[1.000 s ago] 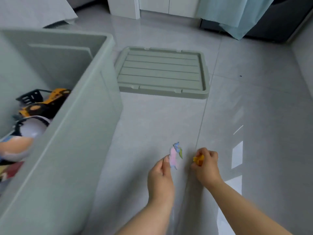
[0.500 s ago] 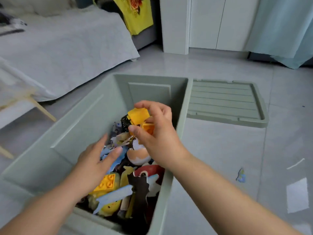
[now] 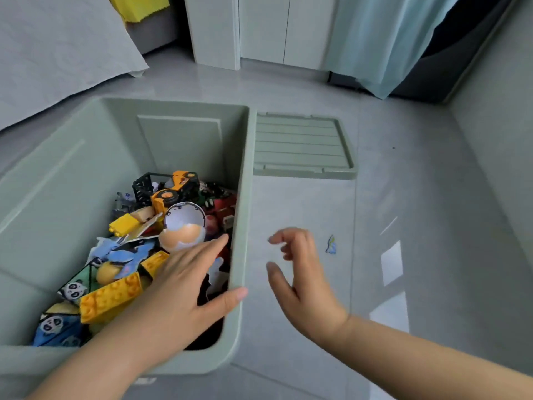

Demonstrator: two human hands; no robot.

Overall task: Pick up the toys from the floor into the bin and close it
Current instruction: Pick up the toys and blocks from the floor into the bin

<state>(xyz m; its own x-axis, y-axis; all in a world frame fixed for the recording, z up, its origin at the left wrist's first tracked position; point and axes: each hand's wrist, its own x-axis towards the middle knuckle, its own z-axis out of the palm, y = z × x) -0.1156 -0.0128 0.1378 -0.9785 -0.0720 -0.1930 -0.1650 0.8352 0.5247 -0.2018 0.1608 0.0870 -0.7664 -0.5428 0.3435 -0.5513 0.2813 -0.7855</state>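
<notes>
Toys (image 3: 111, 295) lie heaped in the open bin (image 3: 243, 197), whose right rim borders a wide stretch of floor (image 3: 418, 212). The left hand (image 3: 178, 287) is spread flat over the heap, with the thumb across that rim. The right hand (image 3: 302, 281) hovers outside the bin, fingers loosely bent and holding nothing. One small blue toy (image 3: 331, 245) lies on the floor just beyond its fingertips, its long axis pointing away from the person. The lid (image 3: 300, 145) lies flat past the bin's far right corner.

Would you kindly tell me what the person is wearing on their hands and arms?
Nothing visible: the left hand and right hand are bare, with no gloves, rings or watch, and the left arm and right arm show no sleeve.
</notes>
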